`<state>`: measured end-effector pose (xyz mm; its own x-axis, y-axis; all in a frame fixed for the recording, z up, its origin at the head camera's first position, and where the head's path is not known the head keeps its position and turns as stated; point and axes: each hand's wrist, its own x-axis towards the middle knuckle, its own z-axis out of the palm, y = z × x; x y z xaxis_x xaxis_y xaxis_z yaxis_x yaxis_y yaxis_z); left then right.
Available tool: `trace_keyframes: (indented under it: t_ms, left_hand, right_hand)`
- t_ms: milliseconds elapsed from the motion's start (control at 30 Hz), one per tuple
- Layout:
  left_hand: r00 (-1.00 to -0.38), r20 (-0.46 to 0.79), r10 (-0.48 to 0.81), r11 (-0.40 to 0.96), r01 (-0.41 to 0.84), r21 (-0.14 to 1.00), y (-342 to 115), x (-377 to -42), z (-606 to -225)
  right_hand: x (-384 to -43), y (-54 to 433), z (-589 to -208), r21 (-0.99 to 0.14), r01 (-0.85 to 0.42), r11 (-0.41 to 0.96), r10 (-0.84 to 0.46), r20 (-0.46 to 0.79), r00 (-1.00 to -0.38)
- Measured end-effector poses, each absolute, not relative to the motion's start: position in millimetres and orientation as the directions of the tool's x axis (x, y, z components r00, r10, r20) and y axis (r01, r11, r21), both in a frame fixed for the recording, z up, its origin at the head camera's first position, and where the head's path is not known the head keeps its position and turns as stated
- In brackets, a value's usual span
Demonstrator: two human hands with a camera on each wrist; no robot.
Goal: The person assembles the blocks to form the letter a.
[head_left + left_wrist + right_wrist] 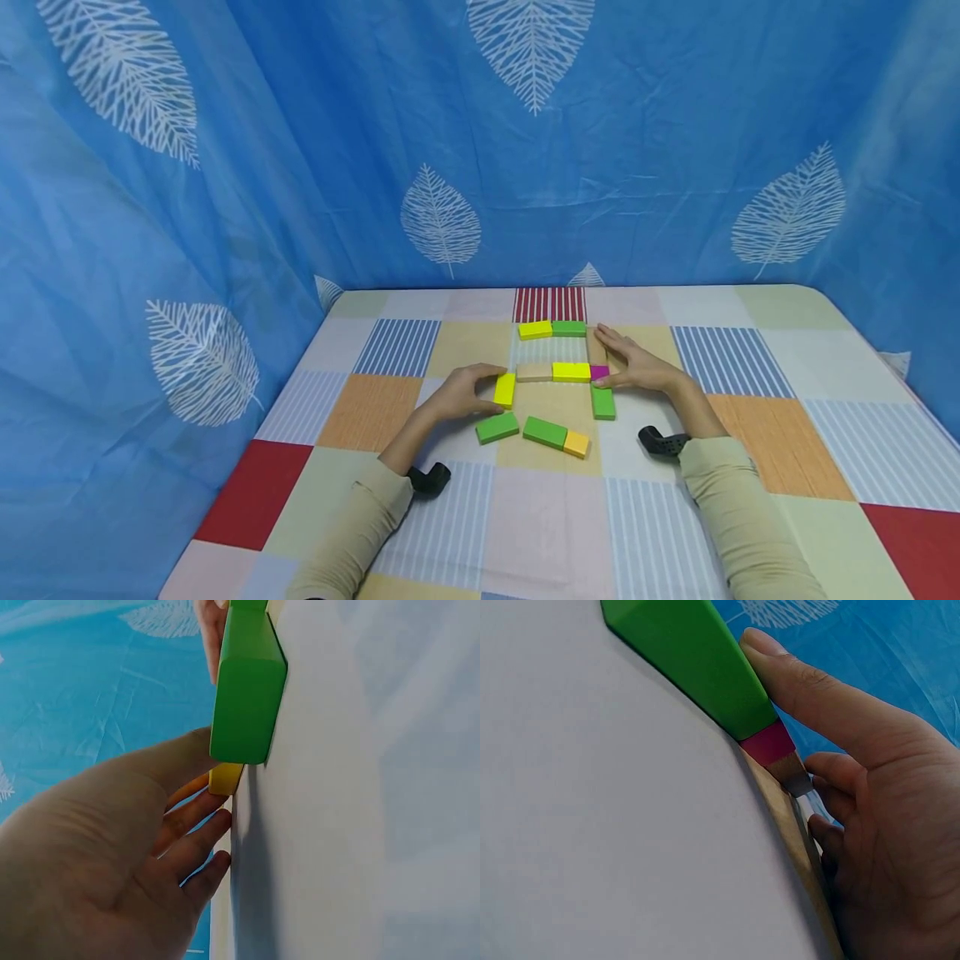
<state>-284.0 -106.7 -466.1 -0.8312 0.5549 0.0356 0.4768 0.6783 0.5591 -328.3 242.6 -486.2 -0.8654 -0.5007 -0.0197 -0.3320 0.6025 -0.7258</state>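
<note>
My left hand [463,393] holds a yellow block [505,390] near its two ends, thumb at the near end and fingers at the far end. In the left wrist view a green block [247,697] hides the thumb tip and part of the yellow block [225,780]. My right hand [636,367] spans a plain wooden block [596,346] and a small magenta block [599,372], with a fingertip at the wooden block's far end. Its thumb touches the side of a green block [697,667] in the right wrist view, by the magenta block [769,742].
A wooden block [534,372] and yellow block [572,372] form the middle row. Behind lie yellow [535,330] and green [568,329] blocks. In front are green blocks [497,428] [545,432] and an orange-yellow one [576,444]. A blue leaf-patterned curtain [637,167] surrounds the patchwork-covered table [540,525].
</note>
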Motion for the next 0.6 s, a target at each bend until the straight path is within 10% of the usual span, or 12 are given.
trace_keyframes:
  t_ms: [600]
  left_hand:
    - [-0.809,0.025,0.587,0.693,0.519,0.5,-106.6,-287.4,-465.6]
  right_hand:
    - [-332.1,240.4,-485.9,-0.722,-0.317,0.615,-0.483,-0.028,-0.875]
